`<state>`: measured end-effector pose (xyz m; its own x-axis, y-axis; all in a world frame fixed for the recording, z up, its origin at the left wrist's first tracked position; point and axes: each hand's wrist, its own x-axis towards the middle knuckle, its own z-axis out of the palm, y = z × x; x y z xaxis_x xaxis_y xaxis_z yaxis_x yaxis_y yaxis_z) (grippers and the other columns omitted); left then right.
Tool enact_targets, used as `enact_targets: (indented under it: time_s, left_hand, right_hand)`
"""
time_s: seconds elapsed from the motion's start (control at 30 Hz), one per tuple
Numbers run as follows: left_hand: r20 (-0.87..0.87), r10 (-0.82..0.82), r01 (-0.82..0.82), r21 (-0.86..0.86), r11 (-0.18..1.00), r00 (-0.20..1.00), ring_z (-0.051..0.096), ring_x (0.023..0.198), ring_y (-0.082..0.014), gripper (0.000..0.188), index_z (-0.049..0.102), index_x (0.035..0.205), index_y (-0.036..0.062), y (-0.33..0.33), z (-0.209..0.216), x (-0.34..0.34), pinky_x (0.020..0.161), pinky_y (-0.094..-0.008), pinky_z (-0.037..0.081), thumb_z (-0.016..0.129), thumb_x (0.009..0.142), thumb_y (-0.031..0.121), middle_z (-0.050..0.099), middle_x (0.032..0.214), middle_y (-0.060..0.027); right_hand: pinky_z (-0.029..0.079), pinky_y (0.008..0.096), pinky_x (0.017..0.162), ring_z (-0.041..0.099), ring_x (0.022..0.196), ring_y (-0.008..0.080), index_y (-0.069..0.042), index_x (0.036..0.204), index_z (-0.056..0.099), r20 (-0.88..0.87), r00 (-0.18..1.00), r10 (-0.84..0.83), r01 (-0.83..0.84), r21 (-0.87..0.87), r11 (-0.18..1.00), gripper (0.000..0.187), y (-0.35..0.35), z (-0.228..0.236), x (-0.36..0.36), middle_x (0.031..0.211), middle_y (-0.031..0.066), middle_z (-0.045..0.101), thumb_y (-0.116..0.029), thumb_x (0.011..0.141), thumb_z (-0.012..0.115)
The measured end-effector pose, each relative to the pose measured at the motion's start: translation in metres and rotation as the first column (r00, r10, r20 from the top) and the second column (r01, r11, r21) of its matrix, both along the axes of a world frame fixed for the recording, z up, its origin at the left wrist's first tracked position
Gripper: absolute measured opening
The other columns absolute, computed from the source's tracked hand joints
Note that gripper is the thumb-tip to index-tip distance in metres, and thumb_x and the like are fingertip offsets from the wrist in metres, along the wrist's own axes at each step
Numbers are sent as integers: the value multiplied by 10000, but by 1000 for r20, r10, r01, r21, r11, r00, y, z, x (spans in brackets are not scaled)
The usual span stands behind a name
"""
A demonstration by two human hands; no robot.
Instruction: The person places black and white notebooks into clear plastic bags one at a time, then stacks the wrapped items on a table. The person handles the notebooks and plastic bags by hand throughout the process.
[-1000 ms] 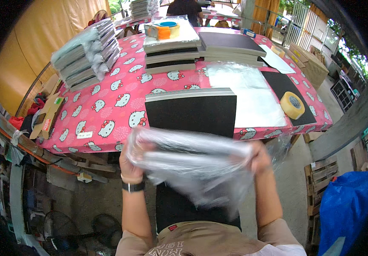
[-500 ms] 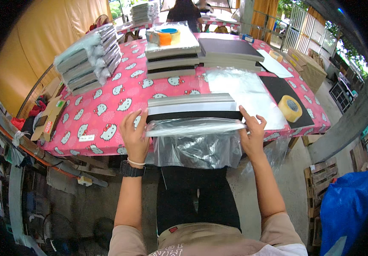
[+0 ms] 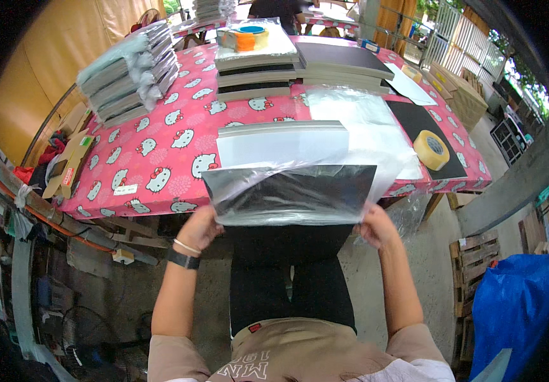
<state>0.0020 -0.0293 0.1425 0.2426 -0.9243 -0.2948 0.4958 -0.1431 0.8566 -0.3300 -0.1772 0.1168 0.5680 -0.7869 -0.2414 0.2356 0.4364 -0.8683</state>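
Note:
Between my two hands a clear plastic bag [image 3: 274,219] stretches over the near edge of the table. Through the film shows a black sheet [image 3: 306,188]. My left hand [image 3: 202,226] pinches the bag's near left corner, and my right hand [image 3: 377,226] grips its near right corner. Just beyond the bag lies a stack of grey and white sheets [image 3: 281,145], whose near part is covered by the bag. How far the stack reaches into the bag is hidden.
Flat clear bags [image 3: 357,121] lie right of the stack, beside a tape roll [image 3: 431,150] on a black sheet [image 3: 408,118]. Behind are board stacks [image 3: 344,60], a stack topped with tape rolls [image 3: 249,39], and wrapped bundles [image 3: 125,73]. A pink patterned cloth [image 3: 160,149] covers the table.
Both hands have moved toward me and down, drawing the bag over the black sheet. The sheet now shows broadly under film, and more of the white sheet on the stack is exposed.

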Motion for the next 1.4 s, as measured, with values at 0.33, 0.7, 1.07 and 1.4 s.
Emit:
enact_targets:
  time_s: [0.33, 0.7, 1.07, 1.4]
  left_hand:
    - [808, -76, -316, 313, 896, 584, 494, 765, -261, 349, 574, 803, -15, 93, -248, -35, 724, -339, 361, 535, 760, 329, 555, 801, -146]
    - [881, -31, -313, 200, 929, 473, 458, 887, -270, 262, 591, 708, 17, 71, -222, -39, 798, -357, 361, 638, 705, 276, 517, 862, -145]
    - [625, 523, -571, -147, 808, 580, 486, 800, -156, 131, 547, 762, 26, 76, -162, 3, 723, -266, 398, 637, 703, 101, 499, 891, -63]
    - [567, 526, -360, -385, 850, 634, 459, 871, -135, 152, 514, 777, 45, 26, -17, -15, 771, -268, 356, 620, 705, 126, 497, 950, -52]
  right_hand:
    - [398, 209, 557, 486, 617, 98, -37, 972, 529, -181, 981, -62, 58, -24, 998, 189, 60, -183, -45, 745, 20, 546, -109, 798, 519]
    - [407, 288, 618, 513, 700, 235, -2, 849, 562, -42, 593, -804, 154, -974, 164, 108, -43, -17, 3, 736, 116, 525, -37, 758, 516]
    - [446, 355, 644, 588, 676, 240, -43, 817, 598, -237, 571, -786, 169, -903, 395, 225, -176, 15, 16, 739, 110, 611, -245, 719, 606]
    - [438, 251, 543, 534, 596, 131, -7, 771, 466, 207, 701, -683, 522, -801, 294, 163, -157, 27, -2, 655, 56, 524, -153, 844, 480]
